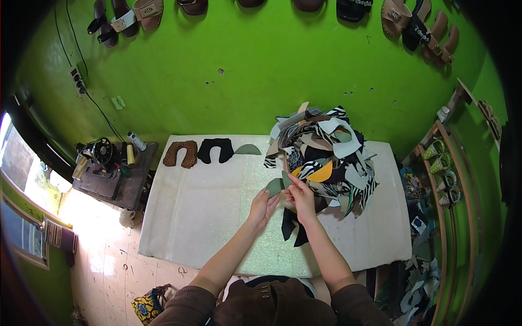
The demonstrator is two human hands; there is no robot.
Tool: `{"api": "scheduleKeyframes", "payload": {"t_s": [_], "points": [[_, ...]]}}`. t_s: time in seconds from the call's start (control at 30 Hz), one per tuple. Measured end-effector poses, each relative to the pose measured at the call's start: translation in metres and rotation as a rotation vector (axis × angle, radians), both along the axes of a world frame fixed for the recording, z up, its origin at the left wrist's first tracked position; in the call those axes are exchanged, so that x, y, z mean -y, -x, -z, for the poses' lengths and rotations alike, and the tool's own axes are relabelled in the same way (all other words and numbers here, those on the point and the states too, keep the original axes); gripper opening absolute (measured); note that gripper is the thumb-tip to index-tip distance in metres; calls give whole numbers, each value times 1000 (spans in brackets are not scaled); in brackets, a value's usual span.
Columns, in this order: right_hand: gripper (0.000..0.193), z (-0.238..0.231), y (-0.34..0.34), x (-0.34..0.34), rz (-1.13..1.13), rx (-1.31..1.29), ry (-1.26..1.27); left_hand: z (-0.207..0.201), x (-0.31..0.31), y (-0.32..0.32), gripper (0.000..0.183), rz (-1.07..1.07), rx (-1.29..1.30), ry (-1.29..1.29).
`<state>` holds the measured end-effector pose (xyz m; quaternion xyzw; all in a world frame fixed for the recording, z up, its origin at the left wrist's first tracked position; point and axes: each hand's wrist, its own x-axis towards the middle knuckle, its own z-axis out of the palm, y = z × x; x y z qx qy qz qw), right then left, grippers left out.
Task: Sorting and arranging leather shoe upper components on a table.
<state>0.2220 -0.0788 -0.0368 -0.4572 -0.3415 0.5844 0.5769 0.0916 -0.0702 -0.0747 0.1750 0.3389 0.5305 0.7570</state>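
Note:
Over the middle of the table, both hands hold a grey-green cut piece [275, 187] of leather-like material. My left hand [262, 210] grips its lower left end. The fingers of my right hand [300, 198] are closed on its right end, where a narrow part sticks up; I cannot tell if that is a fold or a second piece. Just beyond my right hand rises a heap of scraps [326, 144] in zebra print, black, white, tan and yellow. At the table's far left lie a leopard-print U-shaped piece [173, 160], a black U-shaped piece [207, 149] and a grey-green half-round piece [248, 149].
A white cover lies on the table [190, 217]. Black scraps [293, 228] hang from the heap's near side. To the left stands a sewing machine [103, 157] with thread spools. Sandals [149, 13] line the wall above; a wooden rack [454, 190] with shoes stands right.

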Motion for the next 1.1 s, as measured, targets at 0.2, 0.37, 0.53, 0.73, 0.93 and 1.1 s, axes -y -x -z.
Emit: {"api": "scheduleKeyframes", "payload": {"t_s": [0.2,0.37,0.53,0.73,0.93,1.1], "points": [[49,9,23,15,-175,67,-4,1,0,4,29,73,18,-127],[53,20,24,19,-275,149,54,10,2,12,33,65,-34,-127],[56,42,17,16,-230,605,-314,1,0,15,30,53,-44,-49],[59,29,22,18,-248,606,-312,0,1,13,26,83,-180,-149],[61,32,22,18,-245,561,-327,2,2,14,25,75,-150,-138],[62,29,21,19,-264,480,-313,7,1,17,26,57,-72,-77]]}}
